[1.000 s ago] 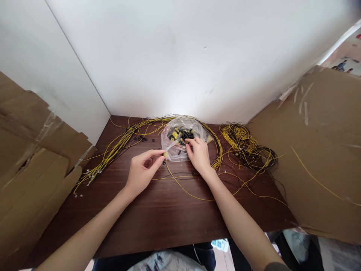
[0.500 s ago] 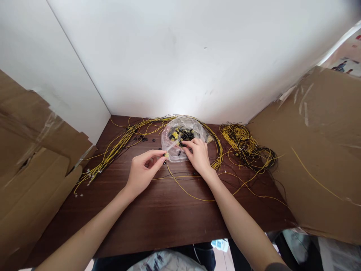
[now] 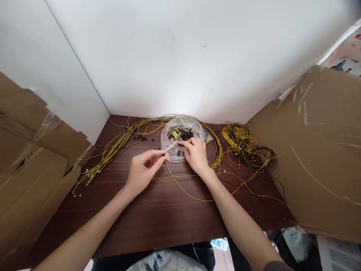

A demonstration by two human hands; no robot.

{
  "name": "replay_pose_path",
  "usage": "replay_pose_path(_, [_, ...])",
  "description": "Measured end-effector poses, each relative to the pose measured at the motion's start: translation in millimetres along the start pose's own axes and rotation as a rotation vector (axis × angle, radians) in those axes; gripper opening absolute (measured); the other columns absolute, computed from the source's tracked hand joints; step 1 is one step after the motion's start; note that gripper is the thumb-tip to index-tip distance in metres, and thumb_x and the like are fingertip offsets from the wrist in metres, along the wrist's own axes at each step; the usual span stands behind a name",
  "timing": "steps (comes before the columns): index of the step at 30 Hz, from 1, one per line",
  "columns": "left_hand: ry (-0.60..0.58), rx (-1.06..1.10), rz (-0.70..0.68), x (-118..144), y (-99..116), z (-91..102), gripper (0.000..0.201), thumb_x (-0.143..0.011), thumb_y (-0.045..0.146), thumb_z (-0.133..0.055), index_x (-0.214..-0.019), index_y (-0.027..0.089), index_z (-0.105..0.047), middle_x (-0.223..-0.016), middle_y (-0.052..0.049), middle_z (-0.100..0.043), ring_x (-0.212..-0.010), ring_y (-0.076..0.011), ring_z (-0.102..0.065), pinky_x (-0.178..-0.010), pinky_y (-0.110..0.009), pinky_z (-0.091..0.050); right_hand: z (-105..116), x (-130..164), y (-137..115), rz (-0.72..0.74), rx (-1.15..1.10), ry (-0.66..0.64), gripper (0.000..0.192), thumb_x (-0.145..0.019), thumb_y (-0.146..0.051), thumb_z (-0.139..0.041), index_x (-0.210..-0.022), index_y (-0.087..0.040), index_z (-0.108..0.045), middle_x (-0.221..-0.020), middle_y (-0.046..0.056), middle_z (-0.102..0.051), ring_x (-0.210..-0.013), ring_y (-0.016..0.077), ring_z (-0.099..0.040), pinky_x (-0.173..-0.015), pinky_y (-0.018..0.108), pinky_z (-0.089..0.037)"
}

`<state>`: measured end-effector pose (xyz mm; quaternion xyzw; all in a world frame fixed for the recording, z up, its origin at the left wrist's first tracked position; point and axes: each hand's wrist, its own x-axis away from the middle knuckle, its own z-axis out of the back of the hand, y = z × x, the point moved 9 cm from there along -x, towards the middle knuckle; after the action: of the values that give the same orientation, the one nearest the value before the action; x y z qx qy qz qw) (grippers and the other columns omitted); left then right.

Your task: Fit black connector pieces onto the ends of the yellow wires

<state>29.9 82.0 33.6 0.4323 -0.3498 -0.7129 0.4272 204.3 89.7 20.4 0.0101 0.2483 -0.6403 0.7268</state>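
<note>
While the left hand (image 3: 142, 170) pinches a small yellow piece (image 3: 166, 154) steady, the right hand (image 3: 195, 155), fingers curled, digs in the plastic bag (image 3: 180, 136) of parts.

The bag (image 3: 180, 137) lies on the table (image 3: 158, 214) before my hands. A wire bundle (image 3: 118, 145) runs to its left; a coil (image 3: 245, 145) sits to its right.
</note>
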Motion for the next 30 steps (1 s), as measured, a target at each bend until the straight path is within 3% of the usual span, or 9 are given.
replay_pose_path(12, [0.005,-0.005,-0.004,-0.1,-1.6,0.8,0.022,-0.08,0.031,-0.06,-0.094,0.018,-0.069,-0.078,-0.003,-0.068,-0.061,-0.0113,-0.055,-0.051,-0.019,-0.04,0.2,0.1,9.9,-0.043,-0.071,0.055,0.016,-0.085,-0.023,-0.055,-0.09,-0.024,-0.07,-0.086,0.005,-0.065,-0.088,0.0229,-0.053,-0.075,0.036,-0.033])
replay_pose_path(23, [0.014,0.029,0.04,-1.5,-8.6,2.5,0.024,-0.079,0.032,-0.061,-0.095,0.016,-0.069,-0.086,-0.006,-0.071,-0.069,-0.0149,-0.061,-0.054,-0.021,-0.045,19.5,3.0,2.8,-0.037,-0.059,0.152,0.014,-0.085,-0.023,-0.055,-0.091,-0.021,-0.068,-0.086,0.004,-0.065,-0.087,0.0215,-0.053,-0.076,0.035,-0.033])
replay_pose_path(30, [0.017,0.033,0.05,-2.0,-11.6,2.8,0.025,-0.079,0.032,-0.061,-0.096,0.016,-0.069,-0.088,-0.006,-0.071,-0.07,-0.0152,-0.062,-0.056,-0.021,-0.046,20.4,4.8,5.7,-0.077,-0.055,0.124,0.018,-0.088,-0.026,-0.05,-0.085,-0.019,-0.065,-0.087,0.005,-0.065,-0.087,0.0214,-0.053,-0.076,0.033,-0.032])
